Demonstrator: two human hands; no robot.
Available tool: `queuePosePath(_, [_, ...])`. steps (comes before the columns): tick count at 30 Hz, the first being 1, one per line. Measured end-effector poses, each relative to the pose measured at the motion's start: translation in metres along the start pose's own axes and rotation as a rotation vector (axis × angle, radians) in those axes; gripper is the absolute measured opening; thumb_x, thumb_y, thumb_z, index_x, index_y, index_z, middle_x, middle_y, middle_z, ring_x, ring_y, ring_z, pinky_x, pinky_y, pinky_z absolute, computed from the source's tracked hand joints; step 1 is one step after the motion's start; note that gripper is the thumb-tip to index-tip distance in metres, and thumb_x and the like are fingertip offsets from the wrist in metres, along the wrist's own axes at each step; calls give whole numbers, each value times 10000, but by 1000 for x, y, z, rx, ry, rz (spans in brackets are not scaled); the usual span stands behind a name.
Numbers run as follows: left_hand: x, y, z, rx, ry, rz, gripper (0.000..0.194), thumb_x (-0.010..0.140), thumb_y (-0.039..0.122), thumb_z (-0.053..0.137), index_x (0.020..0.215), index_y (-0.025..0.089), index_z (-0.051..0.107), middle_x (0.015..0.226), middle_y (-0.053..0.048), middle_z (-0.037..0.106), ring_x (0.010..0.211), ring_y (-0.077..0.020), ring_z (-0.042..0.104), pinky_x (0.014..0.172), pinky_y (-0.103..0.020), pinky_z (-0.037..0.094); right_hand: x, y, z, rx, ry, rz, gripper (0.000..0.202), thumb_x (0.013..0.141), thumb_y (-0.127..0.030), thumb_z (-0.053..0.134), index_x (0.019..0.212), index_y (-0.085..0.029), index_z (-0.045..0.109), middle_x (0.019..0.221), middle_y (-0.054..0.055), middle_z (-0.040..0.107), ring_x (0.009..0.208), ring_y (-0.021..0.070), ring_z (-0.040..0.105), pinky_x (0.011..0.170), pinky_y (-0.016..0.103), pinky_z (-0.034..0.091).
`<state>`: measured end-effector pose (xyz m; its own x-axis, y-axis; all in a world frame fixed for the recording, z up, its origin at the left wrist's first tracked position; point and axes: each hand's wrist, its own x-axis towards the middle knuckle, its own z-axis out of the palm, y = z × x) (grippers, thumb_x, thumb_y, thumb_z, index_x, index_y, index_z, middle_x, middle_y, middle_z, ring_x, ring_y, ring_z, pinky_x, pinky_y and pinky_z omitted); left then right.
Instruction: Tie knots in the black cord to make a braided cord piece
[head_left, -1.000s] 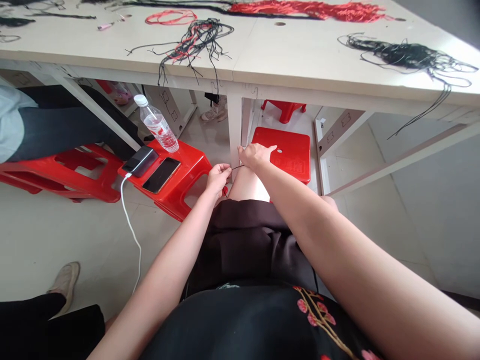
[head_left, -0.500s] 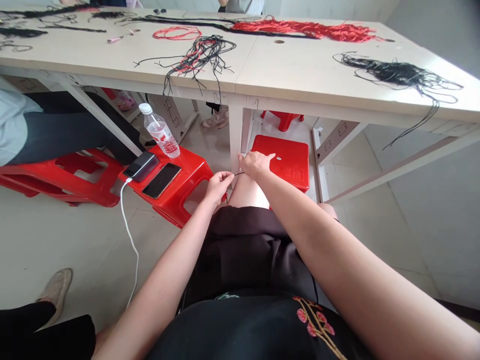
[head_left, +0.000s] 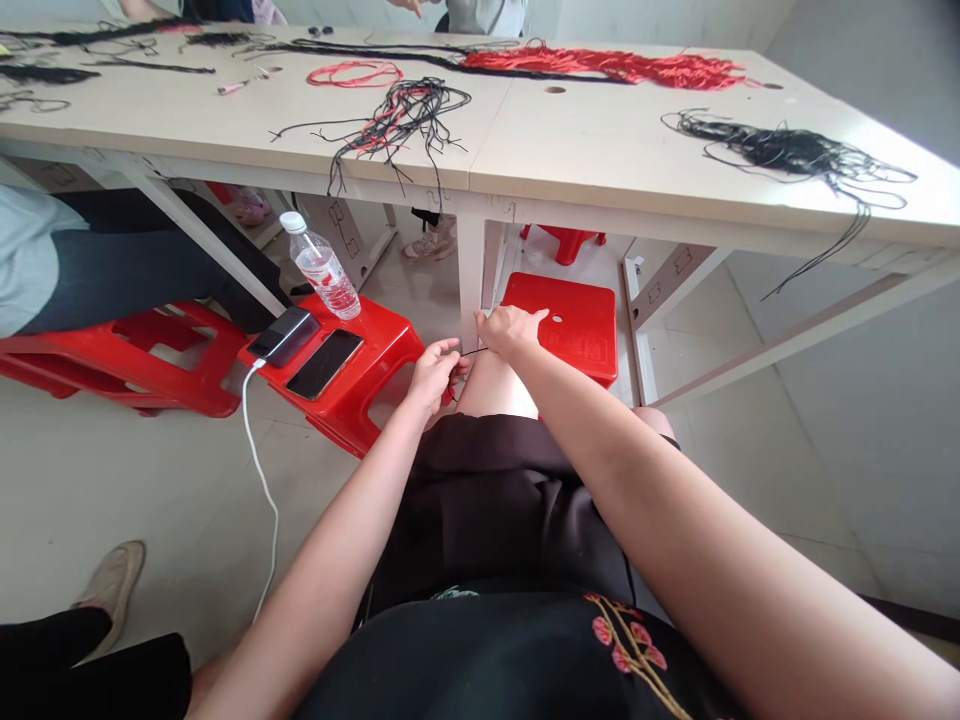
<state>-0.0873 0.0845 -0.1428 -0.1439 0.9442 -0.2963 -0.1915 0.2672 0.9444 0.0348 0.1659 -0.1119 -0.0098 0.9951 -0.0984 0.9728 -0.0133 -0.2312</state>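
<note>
A thin black cord (head_left: 474,351) runs between my two hands above my bare knee. My right hand (head_left: 511,328) rests at the knee with fingertips closed on one end of the cord; the grip itself is partly hidden by the back of the hand. To its left, my left hand (head_left: 433,374) has thumb and fingers apart, the cord passing at its fingertips. Something small and red (head_left: 449,394) shows just below the left hand, mostly hidden, with a bit of dark cord by it.
Before me a pale table (head_left: 570,150) carries black cord bundles (head_left: 795,150) and red cords (head_left: 600,68). Left, a red stool (head_left: 382,340) holds a bottle (head_left: 324,272), a phone (head_left: 325,362) and a black device (head_left: 283,336) with a white cable. Another red stool (head_left: 570,310) stands ahead. People sit nearby.
My left thumb and fingers have parted from their pinch on the cord. The cord between my hands now bows slightly. My right hand stays put.
</note>
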Motion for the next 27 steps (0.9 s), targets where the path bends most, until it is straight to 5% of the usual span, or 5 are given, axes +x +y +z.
queuePosePath(8, [1, -8, -5, 41, -26, 111, 254, 691, 147, 665, 933, 146, 585, 710, 16, 590, 595, -74, 548, 533, -191, 400, -1, 0, -1, -7, 8, 1, 536, 928, -472, 298, 998, -102, 680, 955, 174, 689, 942, 344, 627, 990, 688, 150])
queuePosePath(13, [1, -6, -6, 84, -82, 170, 268, 659, 110, 686, 908, 147, 594, 745, 15, 592, 700, -83, 566, 678, -215, 452, -2, -1, -1, -5, 2, -7, 539, 930, -470, 287, 981, -106, 682, 946, 170, 688, 929, 337, 631, 994, 681, 153])
queuePosePath(27, [-1, -1, 0, 135, 3, 37, 147, 772, 151, 607, 910, 160, 559, 659, 21, 573, 554, -83, 525, 535, -206, 400, -3, -2, -1, 4, -1, -18, 524, 928, -452, 291, 984, -116, 689, 925, 165, 688, 950, 336, 623, 994, 659, 166])
